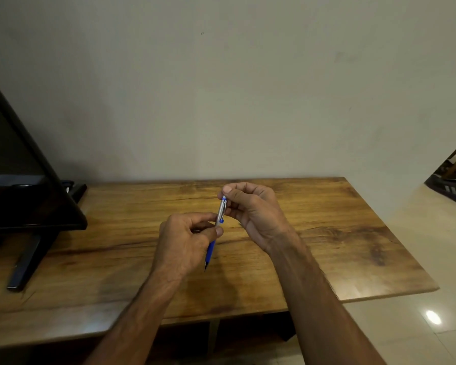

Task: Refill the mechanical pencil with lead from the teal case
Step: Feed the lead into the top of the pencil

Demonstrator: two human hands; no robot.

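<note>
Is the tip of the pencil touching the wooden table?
Apart. The head view shows the pencil held in the air by both hands, its dark tip pointing down above the table.

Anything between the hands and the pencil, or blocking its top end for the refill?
Nothing between: both hands already hold the mechanical pencil. The left hand grips the barrel; the right hand pinches the top end, its fingertips covering the cap. No teal case is in view.

One pencil (219,222), two hands, one monitor (24,185).
</note>
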